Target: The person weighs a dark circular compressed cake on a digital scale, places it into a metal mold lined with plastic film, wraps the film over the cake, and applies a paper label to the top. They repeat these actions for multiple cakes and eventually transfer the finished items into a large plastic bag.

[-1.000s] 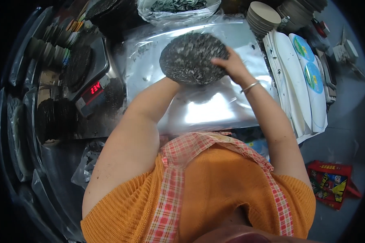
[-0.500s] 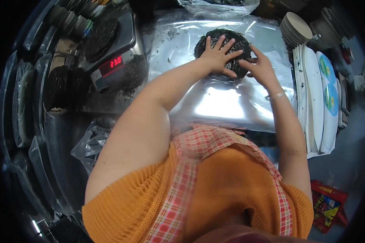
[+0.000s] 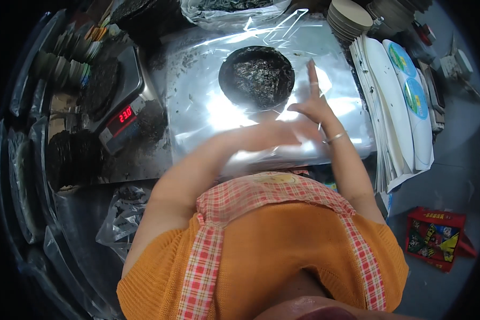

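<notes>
A round, nearly black cake of what looks like dried seaweed (image 3: 257, 77) lies on clear, shiny plastic film (image 3: 197, 69) spread over the worktop. Just to its right, my right hand (image 3: 316, 104) is raised over the film, index finger stretched out and thumb apart, with nothing seen in it. My left hand (image 3: 290, 134) reaches across below the cake, close to my right wrist. Motion smears its fingers, so their pose is hidden. Neither hand touches the cake.
A digital scale (image 3: 124, 114) with another dark round cake (image 3: 102, 88) stands at left. Round cardboard discs (image 3: 352, 18) are stacked at far right, beside white sheets with round blue-green labels (image 3: 413, 96). A plastic bag of dark seaweed (image 3: 229, 13) sits behind. A red packet (image 3: 434, 237) lies lower right.
Both hands have come off the seaweed cake. My left hand has swept toward me and over to my right wrist; my right hand has its fingers straighter. The view has shifted.
</notes>
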Available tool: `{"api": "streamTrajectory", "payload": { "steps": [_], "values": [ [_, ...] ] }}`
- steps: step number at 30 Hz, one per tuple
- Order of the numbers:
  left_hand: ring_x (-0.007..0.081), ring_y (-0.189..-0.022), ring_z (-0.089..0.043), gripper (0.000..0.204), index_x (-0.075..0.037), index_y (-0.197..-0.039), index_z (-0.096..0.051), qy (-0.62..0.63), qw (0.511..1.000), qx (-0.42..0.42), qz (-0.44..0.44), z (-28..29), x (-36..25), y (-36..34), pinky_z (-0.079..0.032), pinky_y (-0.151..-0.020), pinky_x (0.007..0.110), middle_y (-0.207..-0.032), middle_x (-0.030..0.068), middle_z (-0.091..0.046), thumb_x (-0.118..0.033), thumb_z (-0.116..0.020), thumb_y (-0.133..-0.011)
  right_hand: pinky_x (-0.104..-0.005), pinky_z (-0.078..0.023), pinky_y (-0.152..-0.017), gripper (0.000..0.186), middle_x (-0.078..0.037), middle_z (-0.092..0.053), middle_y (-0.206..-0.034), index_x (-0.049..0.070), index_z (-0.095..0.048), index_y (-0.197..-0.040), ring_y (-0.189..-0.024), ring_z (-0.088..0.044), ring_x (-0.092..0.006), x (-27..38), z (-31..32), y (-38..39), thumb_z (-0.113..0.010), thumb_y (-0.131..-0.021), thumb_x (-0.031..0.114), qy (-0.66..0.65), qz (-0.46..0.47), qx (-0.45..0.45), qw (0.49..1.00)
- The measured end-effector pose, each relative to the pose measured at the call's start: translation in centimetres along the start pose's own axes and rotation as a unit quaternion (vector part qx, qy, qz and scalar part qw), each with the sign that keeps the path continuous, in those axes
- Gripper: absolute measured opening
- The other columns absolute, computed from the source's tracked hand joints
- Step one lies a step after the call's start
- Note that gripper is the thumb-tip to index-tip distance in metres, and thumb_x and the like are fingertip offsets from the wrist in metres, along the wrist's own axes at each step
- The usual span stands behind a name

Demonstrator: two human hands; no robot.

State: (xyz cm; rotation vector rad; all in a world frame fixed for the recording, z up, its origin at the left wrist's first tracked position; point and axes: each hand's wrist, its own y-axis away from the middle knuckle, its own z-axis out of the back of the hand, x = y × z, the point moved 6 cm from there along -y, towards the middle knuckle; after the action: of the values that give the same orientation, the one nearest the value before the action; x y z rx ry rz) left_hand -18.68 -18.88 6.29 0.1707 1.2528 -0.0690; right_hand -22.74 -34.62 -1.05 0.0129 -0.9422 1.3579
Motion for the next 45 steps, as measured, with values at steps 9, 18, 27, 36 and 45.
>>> {"api": "streamTrajectory", "payload": {
  "steps": [9, 18, 27, 36, 45],
  "values": [
    [0.0379, -0.133, -0.017, 0.113, 0.003, -0.137, -0.018, -0.321, 0.831, -0.449, 0.073, 8.1, 6.6, 7.8, -0.018, -0.108, 0.042, -0.142, 0.0225, -0.019, -0.037, -0.082, -0.053, -0.0454, -0.027, -0.106, 0.022, -0.011, -0.062, -0.077, 0.009, -0.061, -0.091, -0.087, -0.058, -0.0284, 3.8, -7.1, -4.9, -0.065, -0.070, 0.014, 0.035, -0.048, 0.140, 0.988],
    [0.0288, -0.090, -0.061, 0.042, -0.014, -0.110, -0.055, -0.380, 0.891, -0.170, 0.181, 8.9, 8.1, 0.2, -0.048, -0.078, 0.040, -0.095, 0.0143, -0.063, -0.023, -0.065, -0.071, -0.0373, -0.026, -0.105, 0.086, -0.016, -0.045, -0.129, 0.006, -0.037, -0.132, -0.121, -0.043, -0.0285, 4.1, -6.2, -6.5, -0.078, -0.060, 0.026, -0.014, -0.075, 0.027, 0.997],
    [0.0297, -0.085, -0.061, 0.033, -0.005, -0.102, -0.060, -0.054, 0.959, -0.272, 0.058, 14.6, 9.4, -1.1, -0.047, -0.079, 0.039, -0.098, 0.0138, -0.062, -0.029, -0.059, -0.080, -0.0364, -0.039, -0.093, 0.059, -0.011, -0.055, -0.107, 0.009, -0.047, -0.119, -0.104, -0.051, -0.0267, 3.9, -5.3, -7.5, -0.074, -0.068, 0.022, -0.341, -0.219, -0.048, 0.913],
    [0.0308, -0.120, -0.040, 0.041, -0.007, -0.122, -0.047, -0.332, 0.898, -0.287, 0.035, 10.1, 8.4, 1.0, -0.031, -0.099, 0.045, -0.131, 0.0138, -0.041, -0.019, -0.050, -0.083, -0.0386, -0.045, -0.073, 0.015, -0.010, -0.057, -0.085, 0.006, -0.059, -0.079, -0.084, -0.055, -0.0300, 5.4, -8.4, -8.1, -0.065, -0.068, 0.014, 0.137, 0.049, 0.179, 0.973],
    [0.0274, -0.127, -0.032, 0.041, -0.006, -0.123, -0.046, -0.405, 0.886, -0.182, 0.131, 8.0, 8.2, -0.2, -0.021, -0.105, 0.047, -0.135, 0.0120, -0.038, -0.021, -0.049, -0.086, -0.0403, -0.048, -0.074, 0.030, -0.009, -0.063, -0.089, 0.013, -0.063, -0.097, -0.087, -0.060, -0.0294, -10.9, -10.2, -31.5, -0.065, -0.073, 0.030, 0.165, 0.001, -0.082, 0.983]
  ]
}}
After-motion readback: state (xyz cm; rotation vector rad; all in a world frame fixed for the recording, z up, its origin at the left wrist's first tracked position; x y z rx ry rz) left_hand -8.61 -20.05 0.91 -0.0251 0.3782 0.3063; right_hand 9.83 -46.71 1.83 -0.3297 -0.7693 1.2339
